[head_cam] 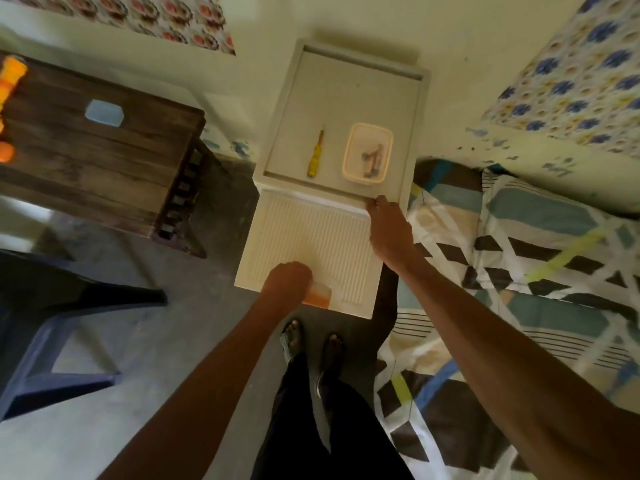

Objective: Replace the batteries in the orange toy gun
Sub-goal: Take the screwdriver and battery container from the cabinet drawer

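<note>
A white cabinet (329, 91) stands against the wall below me. On its tray-like top lie a yellow-handled screwdriver (316, 155) and a pale plastic container (347, 157) holding small items that look like batteries (372, 159). My right hand (389, 230) grips the top's front right edge. My left hand (287, 280) is closed on an orange and clear piece (318, 297) low on the ribbed front panel (311, 230); whether this is a handle or a loose object I cannot tell. Orange and yellow plastic objects (12, 77) sit at the far left edge, too blurred to identify.
A dark wooden table (97, 161) stands left of the cabinet with a small clear box (104, 112) on it. A dark blue plastic chair (52, 323) is at lower left. A bed with a patterned sheet (536, 254) fills the right side. My feet are on the grey floor.
</note>
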